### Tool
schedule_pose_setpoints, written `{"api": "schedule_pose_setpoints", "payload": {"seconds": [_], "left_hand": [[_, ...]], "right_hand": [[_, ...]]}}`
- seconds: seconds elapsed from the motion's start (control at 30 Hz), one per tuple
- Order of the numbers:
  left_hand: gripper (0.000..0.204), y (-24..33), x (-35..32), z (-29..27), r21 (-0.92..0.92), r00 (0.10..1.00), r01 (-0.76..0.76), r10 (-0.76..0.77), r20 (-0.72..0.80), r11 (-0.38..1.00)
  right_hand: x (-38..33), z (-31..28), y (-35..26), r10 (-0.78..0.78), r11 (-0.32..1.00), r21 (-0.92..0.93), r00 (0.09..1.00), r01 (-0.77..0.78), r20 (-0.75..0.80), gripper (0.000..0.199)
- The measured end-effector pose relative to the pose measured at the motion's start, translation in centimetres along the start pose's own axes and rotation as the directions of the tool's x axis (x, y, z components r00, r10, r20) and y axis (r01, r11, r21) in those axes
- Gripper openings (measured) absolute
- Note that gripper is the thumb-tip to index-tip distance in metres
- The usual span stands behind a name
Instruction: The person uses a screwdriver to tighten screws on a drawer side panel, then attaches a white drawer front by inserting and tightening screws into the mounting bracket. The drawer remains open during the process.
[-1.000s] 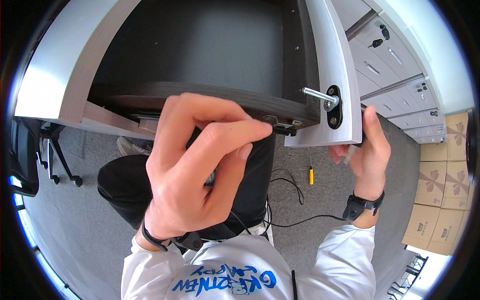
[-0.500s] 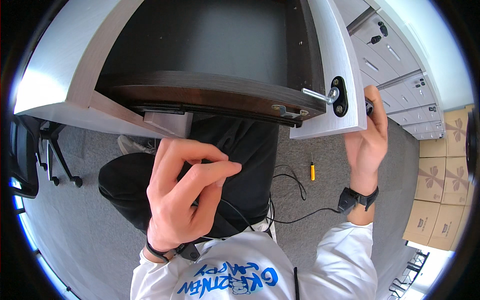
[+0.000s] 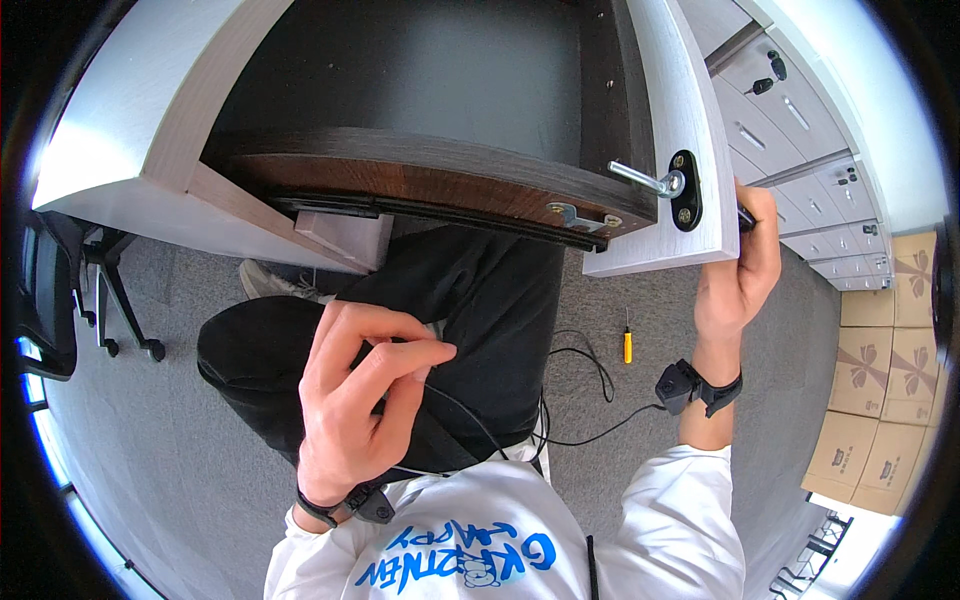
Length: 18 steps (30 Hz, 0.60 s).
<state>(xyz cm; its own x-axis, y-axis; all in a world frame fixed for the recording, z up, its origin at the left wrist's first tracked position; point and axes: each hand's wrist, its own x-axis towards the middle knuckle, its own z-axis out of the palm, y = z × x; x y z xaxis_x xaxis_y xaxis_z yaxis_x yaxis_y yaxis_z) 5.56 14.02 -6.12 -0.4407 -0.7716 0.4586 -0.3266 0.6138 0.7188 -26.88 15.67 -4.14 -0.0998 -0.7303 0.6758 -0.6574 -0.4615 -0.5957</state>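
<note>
A drawer lock (image 3: 684,212) with a black oval plate and screws is fixed to the inner face of the pale drawer front (image 3: 655,255). Its silver metal bar (image 3: 635,175) points left over the edge of the dark drawer (image 3: 430,165). My right hand (image 3: 745,260) reaches round the outer side of the front, fingers closed on a small black grip that looks like a key head (image 3: 746,218); the rest of it is hidden. Over my lap, my left hand (image 3: 365,400) is closed with thumb and fingertips together. What it holds, if anything, I cannot make out.
A yellow-handled screwdriver (image 3: 627,346) lies on the grey carpet, near a black cable (image 3: 590,430). Pale cabinets (image 3: 800,130) with keys hanging in their locks stand at the right, beside stacked cardboard boxes (image 3: 865,370). A black office chair (image 3: 60,300) is at the left.
My left hand has moved slightly left and down, away from the drawer. My right hand has turned at the wrist, still at the outer side of the drawer front. The lock bar looks unchanged.
</note>
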Motion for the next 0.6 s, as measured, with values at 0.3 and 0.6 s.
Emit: {"api": "schedule_pose_setpoints", "payload": {"seconds": [0.3,0.6], "left_hand": [[0.026,-0.1,0.0,0.0,-0.127,0.999,-0.013,0.019,0.048,0.992],[0.027,-2.0,-3.6,-2.1,-0.254,0.993,0.033,-0.002,0.122,0.967]], "right_hand": [[0.1,0.4,-0.3,0.268,0.908,0.320,0.962,-0.269,0.048,0.034],[-1.2,2.2,-2.8,0.184,0.983,0.040,0.963,-0.180,-0.198,0.037]]}}
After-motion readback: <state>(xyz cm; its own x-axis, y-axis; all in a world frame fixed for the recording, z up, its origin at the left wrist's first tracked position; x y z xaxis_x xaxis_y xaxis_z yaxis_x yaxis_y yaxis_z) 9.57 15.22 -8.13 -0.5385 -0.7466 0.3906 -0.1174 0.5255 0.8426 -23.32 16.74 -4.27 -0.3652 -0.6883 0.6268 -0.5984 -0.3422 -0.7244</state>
